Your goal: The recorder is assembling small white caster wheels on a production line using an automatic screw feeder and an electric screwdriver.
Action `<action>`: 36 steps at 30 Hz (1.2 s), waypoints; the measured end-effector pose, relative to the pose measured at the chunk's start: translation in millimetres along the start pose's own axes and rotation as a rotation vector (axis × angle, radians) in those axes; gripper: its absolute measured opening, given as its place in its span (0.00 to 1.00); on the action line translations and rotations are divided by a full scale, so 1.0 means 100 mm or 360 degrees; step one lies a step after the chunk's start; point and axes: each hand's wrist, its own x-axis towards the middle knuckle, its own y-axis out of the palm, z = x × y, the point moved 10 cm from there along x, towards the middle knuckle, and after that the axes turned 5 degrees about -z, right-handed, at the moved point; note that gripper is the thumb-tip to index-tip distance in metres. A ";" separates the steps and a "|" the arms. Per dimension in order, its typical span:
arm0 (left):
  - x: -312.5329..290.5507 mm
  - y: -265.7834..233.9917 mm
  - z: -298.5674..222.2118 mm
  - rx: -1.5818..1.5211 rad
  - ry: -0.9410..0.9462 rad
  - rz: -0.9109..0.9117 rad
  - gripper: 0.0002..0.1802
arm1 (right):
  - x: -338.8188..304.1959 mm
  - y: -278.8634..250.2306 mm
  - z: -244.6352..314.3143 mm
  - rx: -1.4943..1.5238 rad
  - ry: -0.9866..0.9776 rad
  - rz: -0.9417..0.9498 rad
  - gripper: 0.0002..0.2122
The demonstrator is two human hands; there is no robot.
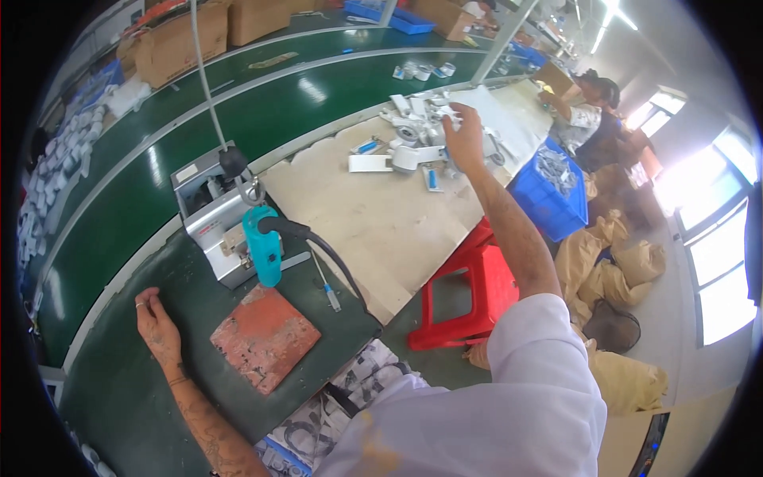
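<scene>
My right hand [465, 137] is stretched out over a pile of white plastic parts [407, 159], its fingers apart at the edge of the pile. Whether a fingertip touches a part, I cannot make out. My left hand [158, 327] rests on the dark green table [119, 374], loosely curled and with nothing visible in it. Beside it lies a worn reddish square pad [266, 338]. Beyond the pad, a teal electric screwdriver [262, 246] with a black cable stands against a silver metal machine [211, 222]. A small screwdriver with a blue handle [328, 292] lies to its right.
A red stool [469, 298] and a blue crate [548, 191] of small grey parts stand at the right. A green conveyor [310, 91] runs behind the bench, bearing a few white parts. Several tan sacks [612, 254] lie by the windows. Another person [584, 115] sits far right.
</scene>
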 end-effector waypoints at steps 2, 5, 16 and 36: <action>0.01 -0.01 0.04 0.0029 -0.0115 0.0080 0.11 | -0.14 0.26 0.66 0.0322 -0.0050 0.0085 0.17; -0.01 -0.02 0.10 -0.0032 -0.0158 0.0099 0.11 | -0.44 0.73 1.56 0.0833 -0.0004 0.0145 0.16; -0.02 0.06 0.24 -0.0502 -0.0292 0.0023 0.12 | -1.30 2.31 2.61 0.1635 0.0871 0.0297 0.12; -0.02 0.14 0.18 -0.0521 -0.0383 0.0081 0.11 | -1.38 2.34 2.96 0.1482 0.0566 0.0648 0.10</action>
